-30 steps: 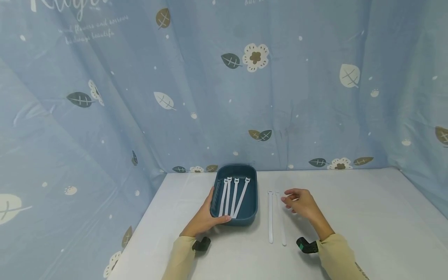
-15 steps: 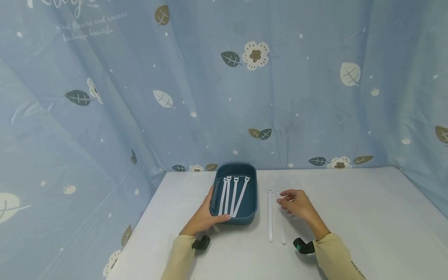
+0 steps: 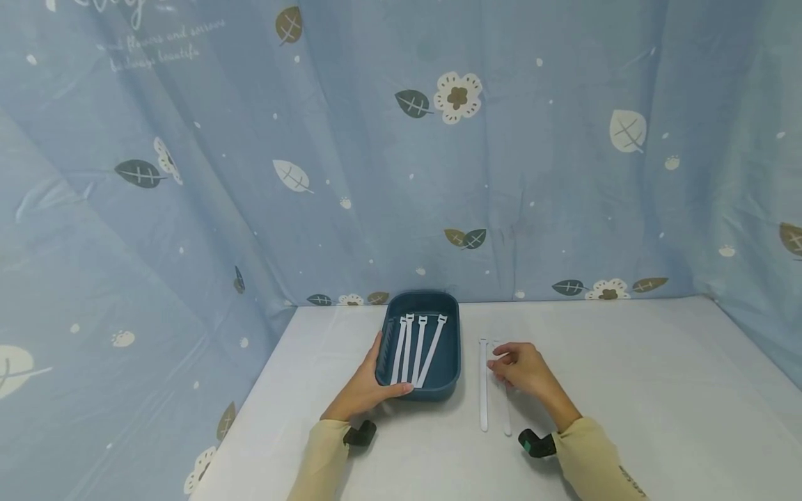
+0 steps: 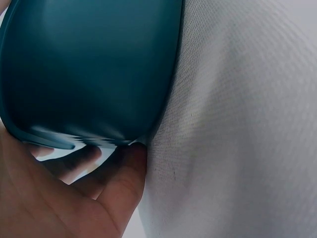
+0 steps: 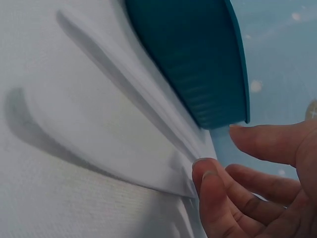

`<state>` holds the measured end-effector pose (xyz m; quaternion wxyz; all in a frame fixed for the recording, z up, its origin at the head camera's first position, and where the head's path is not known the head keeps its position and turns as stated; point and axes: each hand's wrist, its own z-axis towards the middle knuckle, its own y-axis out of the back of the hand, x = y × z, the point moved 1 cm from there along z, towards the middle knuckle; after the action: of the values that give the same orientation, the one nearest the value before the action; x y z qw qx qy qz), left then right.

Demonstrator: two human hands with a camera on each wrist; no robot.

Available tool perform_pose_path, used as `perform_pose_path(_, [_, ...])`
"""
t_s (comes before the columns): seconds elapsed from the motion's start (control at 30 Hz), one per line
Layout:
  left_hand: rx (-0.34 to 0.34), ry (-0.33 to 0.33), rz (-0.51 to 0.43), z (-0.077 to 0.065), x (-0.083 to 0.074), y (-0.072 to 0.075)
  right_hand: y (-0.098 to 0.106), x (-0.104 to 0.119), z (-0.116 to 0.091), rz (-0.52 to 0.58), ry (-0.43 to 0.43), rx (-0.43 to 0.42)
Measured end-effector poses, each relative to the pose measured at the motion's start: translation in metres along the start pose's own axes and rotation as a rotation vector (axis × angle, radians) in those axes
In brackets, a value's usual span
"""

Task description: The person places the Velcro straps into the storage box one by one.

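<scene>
My left hand (image 3: 363, 393) grips the dark blue plastic bin (image 3: 450, 362) at its near left corner, thumb over the front rim and fingers along the left side. Inside the bin lie several white cable straps (image 3: 421, 351) with slotted heads. Two more straps lie lengthwise on the table to the right of the bin: a left strap (image 3: 484, 396) and a right strap (image 3: 507, 410), partly hidden by my right hand (image 3: 523, 367). In the right wrist view the right-hand fingers (image 5: 204, 181) are loosely bent right at the straps' far ends, with the thumb held apart from them.
A white cloth covers the table (image 3: 658, 390). Behind it and to the left hangs a blue curtain (image 3: 532, 174) with leaf and flower prints. A dark wrist device (image 3: 537, 443) sits below the right hand, another wrist device (image 3: 360, 434) below the left.
My right hand has moved left and slightly toward me, from beside the right strap to over it, near the left strap. The left hand keeps its hold on the bin.
</scene>
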<state>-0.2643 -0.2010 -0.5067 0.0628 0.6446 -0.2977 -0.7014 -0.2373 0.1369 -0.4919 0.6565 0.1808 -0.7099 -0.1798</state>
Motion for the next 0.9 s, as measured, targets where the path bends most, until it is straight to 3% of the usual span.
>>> perform_pose_path(0.9, [0.003, -0.011, -0.002, 0.002, 0.001, 0.000, -0.016, -0.001, 0.003, -0.064, -0.010, -0.018])
